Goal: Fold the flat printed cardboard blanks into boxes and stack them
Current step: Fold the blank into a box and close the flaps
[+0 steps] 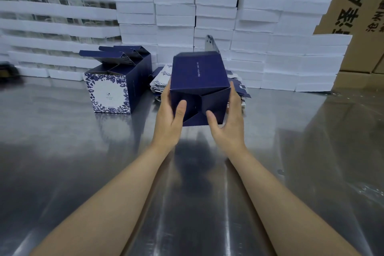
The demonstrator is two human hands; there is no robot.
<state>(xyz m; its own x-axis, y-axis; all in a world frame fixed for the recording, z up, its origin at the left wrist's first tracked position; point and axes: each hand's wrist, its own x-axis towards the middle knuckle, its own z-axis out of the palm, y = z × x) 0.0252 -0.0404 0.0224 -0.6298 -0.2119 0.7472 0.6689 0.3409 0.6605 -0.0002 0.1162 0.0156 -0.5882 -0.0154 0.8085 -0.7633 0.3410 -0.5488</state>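
I hold a dark blue printed box [198, 75] above the steel table, its folded bottom flaps turned toward me. My left hand [169, 118] grips its left side, thumb pressed on a bottom flap. My right hand [227, 120] grips the right side, thumb on the opposite flap. Behind the held box lies a pile of flat printed blanks [161, 79], partly hidden by it. To the left stand two folded boxes [116, 85] with blue floral white fronts, their top flaps open.
The shiny steel table [83, 151] stretches toward me. White foam blocks [270, 37] are stacked in rows along the back. Brown cartons [357, 16] with black lettering rise behind them at the right.
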